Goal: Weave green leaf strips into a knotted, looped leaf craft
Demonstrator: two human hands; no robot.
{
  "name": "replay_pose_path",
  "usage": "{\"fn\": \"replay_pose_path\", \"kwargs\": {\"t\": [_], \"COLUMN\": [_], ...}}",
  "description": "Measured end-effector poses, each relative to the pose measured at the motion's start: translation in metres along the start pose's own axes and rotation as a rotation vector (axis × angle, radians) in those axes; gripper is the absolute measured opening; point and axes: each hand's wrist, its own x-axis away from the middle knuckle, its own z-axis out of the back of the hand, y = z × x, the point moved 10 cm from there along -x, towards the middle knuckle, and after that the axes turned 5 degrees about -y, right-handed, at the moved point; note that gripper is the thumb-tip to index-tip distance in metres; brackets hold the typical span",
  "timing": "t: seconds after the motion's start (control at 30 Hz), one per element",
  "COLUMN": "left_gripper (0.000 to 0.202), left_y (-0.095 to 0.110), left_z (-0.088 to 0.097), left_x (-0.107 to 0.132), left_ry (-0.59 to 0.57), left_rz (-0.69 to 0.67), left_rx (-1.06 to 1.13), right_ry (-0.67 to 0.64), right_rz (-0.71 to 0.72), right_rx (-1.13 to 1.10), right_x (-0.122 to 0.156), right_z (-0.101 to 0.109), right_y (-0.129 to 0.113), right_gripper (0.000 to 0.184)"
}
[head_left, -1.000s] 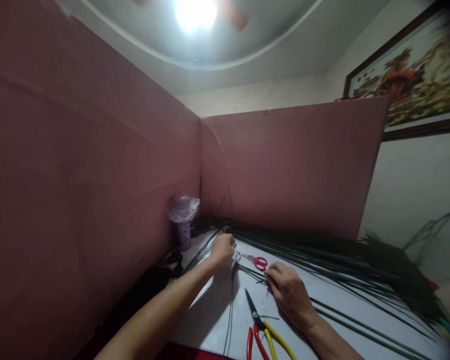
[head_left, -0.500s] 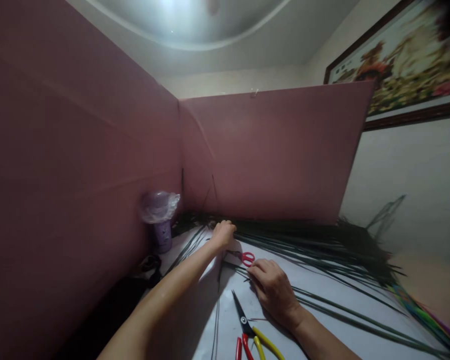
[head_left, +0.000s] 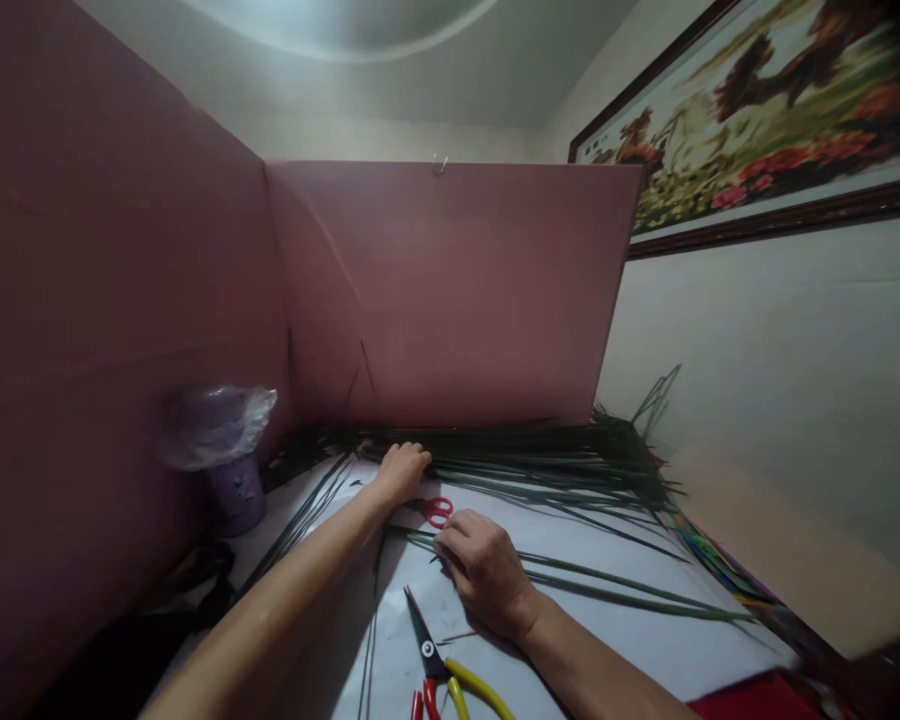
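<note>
My left hand (head_left: 405, 472) reaches to the near edge of a pile of long dark green strips (head_left: 525, 465), its fingers curled downward. Their tips are hidden, so what they grip does not show. Closer to me, my right hand (head_left: 486, 568) is closed on a few long green strips (head_left: 615, 580), which run out on both sides of it. Red-handled scissors (head_left: 438, 512) lie between my two hands, their blades mostly hidden. In front of my right hand lies a pair of dark-bladed shears (head_left: 427, 650) with red and yellow handles, partly open.
A purple cup-like container (head_left: 238, 495) with clear plastic over its top stands at the left. Pink panels (head_left: 450, 290) rise behind and to the left of the white tabletop (head_left: 607, 640). More thin green strips (head_left: 300, 520) lie left of my left arm. Something red (head_left: 757, 695) sits at bottom right.
My view has swung to the right, so everything appears further left, and the red item at bottom right has come into view. Both hands stay in nearly the same places on the table.
</note>
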Motion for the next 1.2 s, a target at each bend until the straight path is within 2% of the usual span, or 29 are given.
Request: {"fn": "replay_pose_path", "kwargs": {"t": [0.2, 0.4, 0.63, 0.93, 1.2], "left_gripper": [0.022, 0.018, 0.018, 0.016, 0.015], "left_y": [0.005, -0.021, -0.028, -0.030, -0.024], "left_z": [0.005, 0.003, -0.007, -0.006, 0.009], "left_x": [0.000, -0.006, -0.007, -0.003, 0.008], "left_ry": [0.018, 0.029, 0.034, 0.093, 0.218], "left_rz": [-0.026, 0.151, 0.202, 0.274, 0.269], "left_rx": [0.046, 0.355, 0.529, 0.587, 0.605], "right_ry": [-0.005, -0.012, -0.014, -0.004, -0.001], "right_rz": [-0.011, -0.026, -0.023, -0.027, -0.023], "right_rx": [0.003, 0.007, 0.000, 0.002, -0.026], "right_x": [-0.001, -0.001, -0.002, -0.002, -0.001], "right_z": [-0.002, -0.002, -0.001, 0.000, -0.002], "right_y": [0.002, 0.004, 0.004, 0.004, 0.005], "right_gripper": [0.012, 0.011, 0.012, 0.013, 0.014]}}
